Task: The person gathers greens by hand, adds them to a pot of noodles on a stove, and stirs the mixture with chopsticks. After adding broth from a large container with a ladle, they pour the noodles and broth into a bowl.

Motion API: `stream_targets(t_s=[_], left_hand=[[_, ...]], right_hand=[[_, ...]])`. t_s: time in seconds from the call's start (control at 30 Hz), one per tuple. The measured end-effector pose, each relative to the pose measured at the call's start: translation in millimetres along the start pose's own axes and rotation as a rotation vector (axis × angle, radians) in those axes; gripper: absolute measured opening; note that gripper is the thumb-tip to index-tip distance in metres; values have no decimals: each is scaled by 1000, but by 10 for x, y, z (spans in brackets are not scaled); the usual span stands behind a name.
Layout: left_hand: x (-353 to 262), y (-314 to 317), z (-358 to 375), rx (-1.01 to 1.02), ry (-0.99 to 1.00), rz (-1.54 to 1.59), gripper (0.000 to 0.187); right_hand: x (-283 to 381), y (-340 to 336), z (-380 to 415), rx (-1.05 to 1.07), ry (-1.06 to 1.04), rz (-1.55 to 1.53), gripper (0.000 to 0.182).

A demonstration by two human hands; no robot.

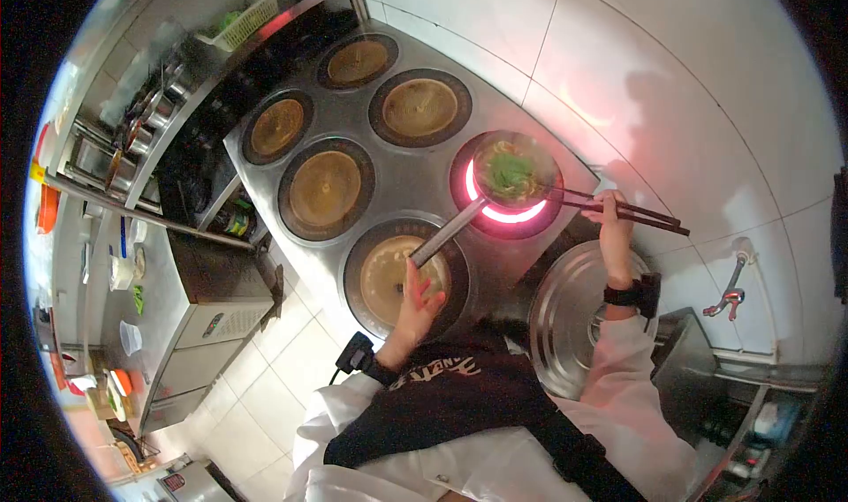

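Observation:
A saucepan [478, 159] with green leafy food [514, 173] in it sits on a glowing burner [508, 215], and steam blurs its contents. Its long handle [450, 232] slants down toward my left hand [417, 309]. One fingertip of that hand is at the handle's end, while the other fingers are spread and not wrapped around it. Right of the pan, my right hand [611, 224] grips a pair of long dark chopsticks [649, 218]. Their tips reach over the pan's right rim into the food.
Several round hobs [325, 188] are set into the steel stove top [411, 162]. A large round metal lid [565, 312] lies near my right forearm. A tap [731, 294] juts from the tiled wall at right. Shelves with pots [157, 112] and a steel counter [163, 294] stand left.

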State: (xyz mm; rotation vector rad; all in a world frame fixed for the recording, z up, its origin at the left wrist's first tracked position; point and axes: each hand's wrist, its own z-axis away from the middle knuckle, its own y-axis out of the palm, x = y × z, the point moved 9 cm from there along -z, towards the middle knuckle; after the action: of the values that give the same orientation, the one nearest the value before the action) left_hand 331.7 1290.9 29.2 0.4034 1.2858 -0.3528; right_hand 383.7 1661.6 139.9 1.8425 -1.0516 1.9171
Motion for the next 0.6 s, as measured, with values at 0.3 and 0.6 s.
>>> stream_targets(t_s=[0.3, 0.6], left_hand=[[24, -26, -19, 18, 103, -191, 90], [-68, 0, -27, 26, 288, -277, 93]], right_hand=[[-585, 303, 125, -168, 107, -637, 24], [-487, 345, -77, -267, -59, -640, 25]])
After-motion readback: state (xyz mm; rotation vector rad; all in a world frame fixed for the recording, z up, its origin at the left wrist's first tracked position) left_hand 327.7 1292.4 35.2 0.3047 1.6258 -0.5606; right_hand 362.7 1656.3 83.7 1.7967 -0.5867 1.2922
